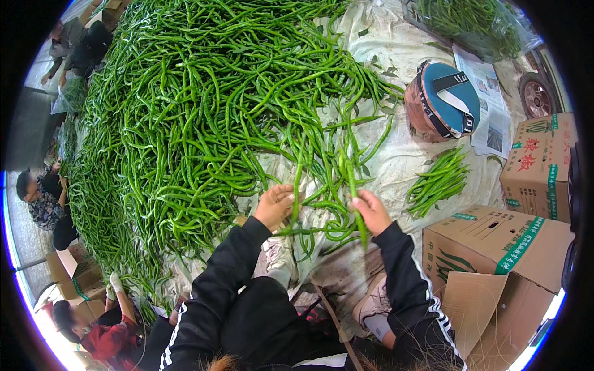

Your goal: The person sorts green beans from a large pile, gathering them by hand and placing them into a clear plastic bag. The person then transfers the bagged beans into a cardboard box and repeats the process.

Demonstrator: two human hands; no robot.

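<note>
A large heap of long green chili peppers [199, 102] spreads over a pale cloth sheet [390, 167] before me. My left hand [274, 206] pinches one long green chili [297, 178] between thumb and fingers, and it hangs upright beside the fingertips. In my right hand [373, 214] are a few long chilies [353, 185], pointing away from me; their exact number is unclear. Loose curled chilies [332, 211] lie on the sheet between both hands. Farther right, a neat bundle of green chilies [438, 182] rests on the cloth.
A round blue-topped stool [452, 90] stands near newspaper sheets [493, 109]. Cardboard boxes [496, 241] sit at the right. A clear plastic bag of chilies [473, 23] lies at the upper right, near a wheel [536, 95]. Several people [109, 338] work along the heap's left side.
</note>
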